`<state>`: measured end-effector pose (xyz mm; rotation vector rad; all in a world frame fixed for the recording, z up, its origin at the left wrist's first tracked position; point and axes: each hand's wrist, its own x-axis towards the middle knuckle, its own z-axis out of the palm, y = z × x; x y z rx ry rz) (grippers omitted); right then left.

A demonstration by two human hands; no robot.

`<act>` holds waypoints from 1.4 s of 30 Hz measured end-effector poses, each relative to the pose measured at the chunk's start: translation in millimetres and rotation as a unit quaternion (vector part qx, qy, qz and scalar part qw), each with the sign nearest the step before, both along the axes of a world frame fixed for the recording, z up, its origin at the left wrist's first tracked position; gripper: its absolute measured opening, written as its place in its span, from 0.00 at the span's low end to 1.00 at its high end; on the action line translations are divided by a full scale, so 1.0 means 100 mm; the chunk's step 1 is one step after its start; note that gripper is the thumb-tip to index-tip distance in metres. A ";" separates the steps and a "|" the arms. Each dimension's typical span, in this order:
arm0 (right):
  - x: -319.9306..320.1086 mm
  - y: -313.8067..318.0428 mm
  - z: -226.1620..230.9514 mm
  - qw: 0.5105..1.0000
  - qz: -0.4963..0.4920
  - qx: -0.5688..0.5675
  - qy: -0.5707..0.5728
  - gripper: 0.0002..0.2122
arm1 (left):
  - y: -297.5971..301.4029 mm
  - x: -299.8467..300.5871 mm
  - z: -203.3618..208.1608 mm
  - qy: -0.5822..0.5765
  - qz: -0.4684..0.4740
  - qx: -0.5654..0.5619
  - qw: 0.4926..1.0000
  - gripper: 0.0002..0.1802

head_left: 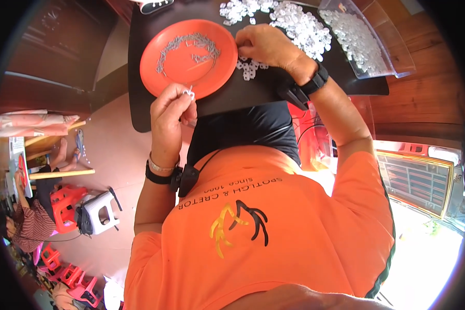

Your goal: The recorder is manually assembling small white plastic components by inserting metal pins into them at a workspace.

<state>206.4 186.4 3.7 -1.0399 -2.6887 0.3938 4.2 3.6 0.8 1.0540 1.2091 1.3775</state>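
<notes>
My left hand [171, 109] is at the near edge of a round red plate [150, 77]. Its thumb and fingers pinch a small white plastic clip [189, 95], from which a thin nail sticks up. Thin grey nails [204, 45] lie in a loose curve on the plate. At the plate's right rim is my right hand [266, 46], its fingers curled together; whatever they may hold is hidden. Beside and below those fingers lies a small group of white clips [250, 68] on the dark table [227, 98].
A larger heap of white clips [302, 30] spreads beyond my right hand. To its right stands a clear plastic bin [392, 57] with more pieces inside. On the left, another person [33, 222] sits near red stools [67, 206] and a white stool [102, 212].
</notes>
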 end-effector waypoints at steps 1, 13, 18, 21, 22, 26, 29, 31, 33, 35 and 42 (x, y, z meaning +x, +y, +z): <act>0.02 0.00 -0.03 0.999 0.017 0.030 -0.001 0.09 | -0.02 0.00 -0.01 -0.007 0.001 0.003 1.000 0.08; 0.02 0.86 0.17 0.990 -0.034 0.137 -0.023 0.11 | 0.00 -0.09 -0.05 -0.062 0.000 -0.006 0.998 0.07; -0.27 1.09 0.03 0.989 -0.042 0.106 -0.090 0.12 | 0.01 -0.08 -0.03 -0.075 -0.005 -0.009 0.997 0.07; -0.26 1.19 -0.09 0.993 -0.033 0.095 -0.056 0.11 | 0.01 -0.08 -0.01 -0.090 -0.007 -0.011 0.996 0.07; -0.24 1.17 -0.07 0.994 -0.022 0.080 -0.068 0.10 | 0.01 -0.09 -0.02 -0.081 -0.019 -0.015 0.996 0.08; -0.13 0.95 0.06 0.995 0.041 0.042 -0.080 0.08 | -0.02 -0.12 -0.04 -0.072 -0.030 -0.016 0.997 0.08; -0.04 0.72 0.17 0.992 0.056 -0.011 -0.109 0.08 | -0.02 -0.11 -0.05 -0.082 -0.032 -0.016 0.996 0.08; 0.01 0.58 0.25 0.997 0.000 -0.072 -0.027 0.07 | -0.01 -0.08 -0.06 -0.103 -0.028 -0.013 0.994 0.08; 0.07 0.50 0.25 0.974 -0.014 -0.193 0.116 0.06 | 0.00 -0.05 -0.05 -0.122 -0.026 -0.012 0.992 0.07; 0.04 0.33 0.32 0.919 0.024 -0.320 0.230 0.08 | 0.01 -0.05 0.00 -0.085 -0.031 -0.008 0.996 0.08; -0.11 -0.42 0.41 0.831 0.095 -0.416 0.356 0.10 | 0.09 0.09 0.17 -0.037 -0.038 0.022 0.998 0.10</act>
